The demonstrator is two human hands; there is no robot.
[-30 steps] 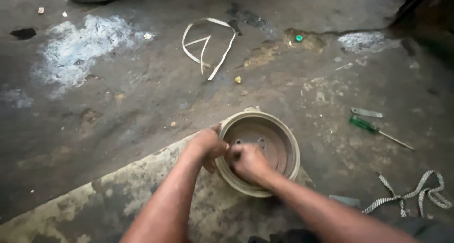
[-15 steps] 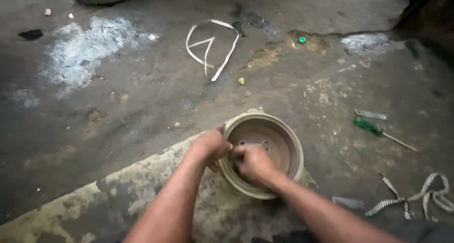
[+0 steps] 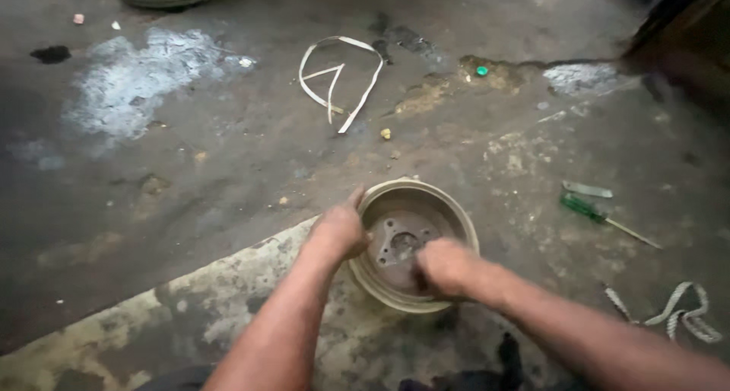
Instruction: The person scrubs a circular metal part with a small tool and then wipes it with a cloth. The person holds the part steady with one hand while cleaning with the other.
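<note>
Since the earlier frame the right hand point(image 3: 447, 268) is seen shifted from the drum's centre toward its near right rim, blurred in motion; the left hand point(image 3: 340, 231) is kept at the left rim. The metal wheel drum point(image 3: 414, 243) is found lying open side up on the stained concrete floor point(image 3: 190, 208), partly on a pale patch. Left fingers are curled over the rim edge, gripping it; right fingers appear closed in a loose fist inside the bowl, though what they hold cannot be told through the blur. The drum is judged heavy, rigid and rusty, not fragile, probably gritty rather than slippery; the rolled rim is judged the best hold, taken at opposite sides. A green-handled screwdriver point(image 3: 589, 211) is noted well apart to the right; a white strap loop point(image 3: 338, 83) is noted beyond.
</note>
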